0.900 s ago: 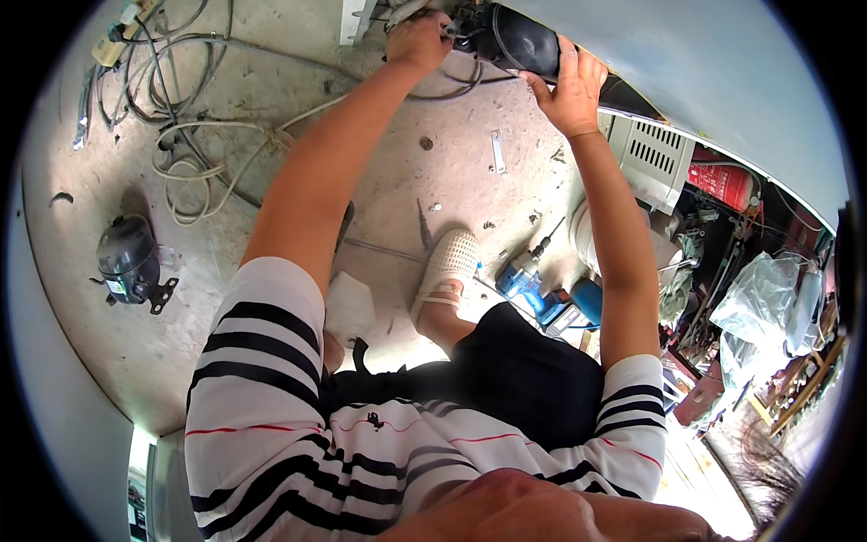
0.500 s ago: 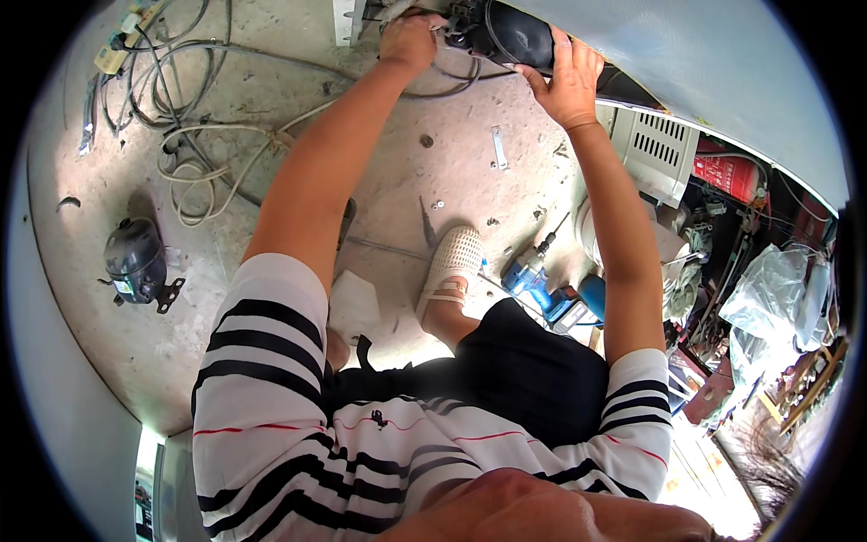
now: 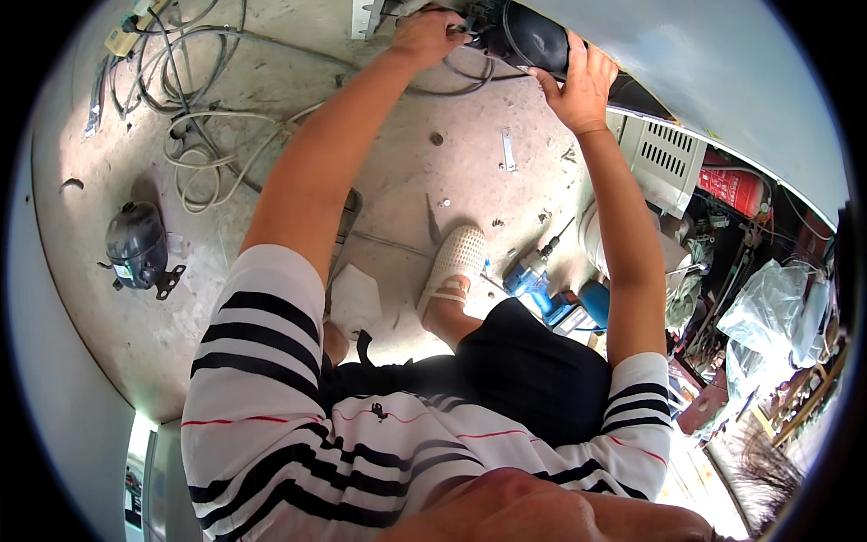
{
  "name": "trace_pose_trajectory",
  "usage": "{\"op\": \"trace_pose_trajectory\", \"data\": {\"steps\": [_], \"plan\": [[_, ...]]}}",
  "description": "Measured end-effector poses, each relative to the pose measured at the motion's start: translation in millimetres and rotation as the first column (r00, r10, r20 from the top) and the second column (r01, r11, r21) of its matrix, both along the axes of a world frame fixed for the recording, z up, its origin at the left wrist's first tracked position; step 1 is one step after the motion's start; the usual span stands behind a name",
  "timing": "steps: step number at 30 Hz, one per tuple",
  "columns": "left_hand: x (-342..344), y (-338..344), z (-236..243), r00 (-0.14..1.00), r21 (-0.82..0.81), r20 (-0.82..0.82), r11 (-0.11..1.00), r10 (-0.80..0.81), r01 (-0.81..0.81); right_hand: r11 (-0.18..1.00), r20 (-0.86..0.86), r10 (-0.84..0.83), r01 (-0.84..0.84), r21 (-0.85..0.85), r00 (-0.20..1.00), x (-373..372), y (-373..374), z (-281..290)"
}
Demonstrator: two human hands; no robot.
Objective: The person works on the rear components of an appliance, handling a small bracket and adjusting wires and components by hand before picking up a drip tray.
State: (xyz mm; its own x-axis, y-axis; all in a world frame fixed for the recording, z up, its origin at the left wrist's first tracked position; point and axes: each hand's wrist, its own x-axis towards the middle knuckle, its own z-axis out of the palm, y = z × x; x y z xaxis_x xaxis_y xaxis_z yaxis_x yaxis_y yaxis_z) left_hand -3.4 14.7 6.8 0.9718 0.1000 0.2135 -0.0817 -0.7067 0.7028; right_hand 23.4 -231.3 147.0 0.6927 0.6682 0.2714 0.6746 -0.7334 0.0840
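Note:
A rounded black compressor (image 3: 535,36) sits at the far side, in the low opening of a large pale appliance (image 3: 695,54). My right hand (image 3: 581,88) grips its right end, with the thumb along the lower edge and the fingers up against the side. At the compressor's left end, beside dark fittings, my left hand (image 3: 426,38) is closed with curled fingers. What lies inside those fingers is hidden. A second black compressor (image 3: 135,246) with a metal mounting foot stands on the floor at the left.
Grey cables and a white cord (image 3: 203,163) lie looped at the upper left near a power strip (image 3: 125,36). A flat wrench (image 3: 508,150) and a blue cordless drill (image 3: 531,275) are on the floor. Clutter with clear plastic (image 3: 766,303) fills the right side.
The whole view has shifted slightly, so most things appear a little to the right. My left hand's fingers have moved closer to the fittings; the right hand keeps its place on the compressor.

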Motion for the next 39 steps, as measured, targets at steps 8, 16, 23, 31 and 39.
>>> {"op": "trace_pose_trajectory", "data": {"steps": [8, 16, 23, 31, 39], "plan": [[6, -12, 0, 0.981, 0.003, -0.170, 0.996, 0.091, -0.091, 0.999, -0.005, 0.030, -0.029, 0.026, 1.000, 0, 6, 1], [-5, -13, -3, 1.000, -0.050, 0.013, 0.999, 0.022, -0.021, 0.998, -0.007, 0.055, -0.055, 0.035, 0.998, -1, 1, 2], [16, -21, -6, 0.968, -0.132, -0.247, 0.988, 0.049, -0.084, 1.000, -0.002, 0.024, -0.024, 0.007, 1.000, 0, -5, 0], [28, -24, -15, 0.932, -0.039, -0.349, 0.993, 0.093, -0.114, 0.999, 0.032, 0.041, -0.040, -0.008, 0.999, 1, -1, -2], [36, -6, 11, 0.880, -0.063, -0.475, 0.998, -0.020, -0.012, 0.998, 0.020, -0.036, 0.037, -0.048, 0.999, -2, -3, -6]]}}
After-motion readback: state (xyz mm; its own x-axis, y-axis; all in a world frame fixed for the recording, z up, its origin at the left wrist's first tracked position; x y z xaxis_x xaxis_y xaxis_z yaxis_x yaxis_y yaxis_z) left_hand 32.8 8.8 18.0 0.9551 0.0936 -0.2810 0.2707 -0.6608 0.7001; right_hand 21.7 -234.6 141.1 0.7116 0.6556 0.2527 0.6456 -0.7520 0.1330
